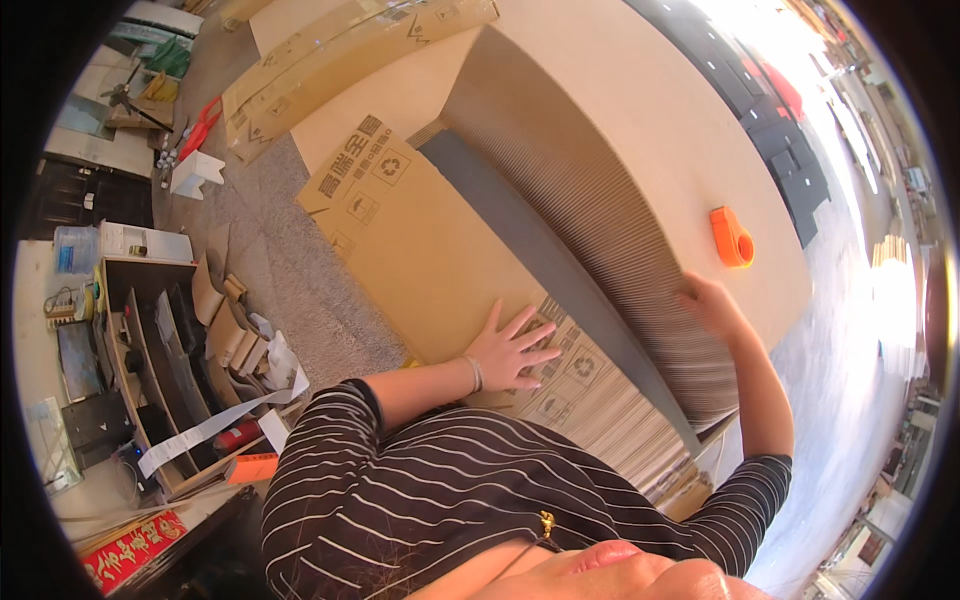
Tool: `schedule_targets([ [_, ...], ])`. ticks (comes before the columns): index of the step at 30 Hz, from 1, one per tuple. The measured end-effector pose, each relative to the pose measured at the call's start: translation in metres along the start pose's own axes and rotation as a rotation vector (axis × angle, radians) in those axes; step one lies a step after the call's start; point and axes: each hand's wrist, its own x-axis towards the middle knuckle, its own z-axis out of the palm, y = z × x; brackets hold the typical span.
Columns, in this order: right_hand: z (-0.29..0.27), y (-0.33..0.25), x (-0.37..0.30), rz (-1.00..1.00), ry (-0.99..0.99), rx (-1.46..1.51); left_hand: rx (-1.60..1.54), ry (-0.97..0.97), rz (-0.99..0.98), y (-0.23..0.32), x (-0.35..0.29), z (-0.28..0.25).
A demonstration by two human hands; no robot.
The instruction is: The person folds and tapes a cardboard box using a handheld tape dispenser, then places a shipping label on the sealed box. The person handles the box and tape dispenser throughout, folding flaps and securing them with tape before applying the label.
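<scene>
The left grip is released, its fingers spread flat on the smooth brown cardboard sheet. Beyond it, this sheet carries dark printed characters and a recycling mark. The right grip touches the tall cardboard stack; whether it grasps something, I cannot tell. Just beyond it lies an orange ring-shaped tool.

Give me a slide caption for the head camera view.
Left hand spread on printed cardboard, right hand at the edge of a cardboard stack.
</scene>
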Motion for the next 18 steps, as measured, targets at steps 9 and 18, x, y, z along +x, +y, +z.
schedule_targets([
  [9, 0.165, -0.117, -0.055, -0.194, 0.366, -0.626, 0.038, -0.088, -0.024, -0.002, 0.003, 0.007],
  [18, 0.214, -0.119, -0.060, 0.036, 0.592, -0.651, -0.348, 0.266, 0.421, -0.011, 0.066, -0.035],
])
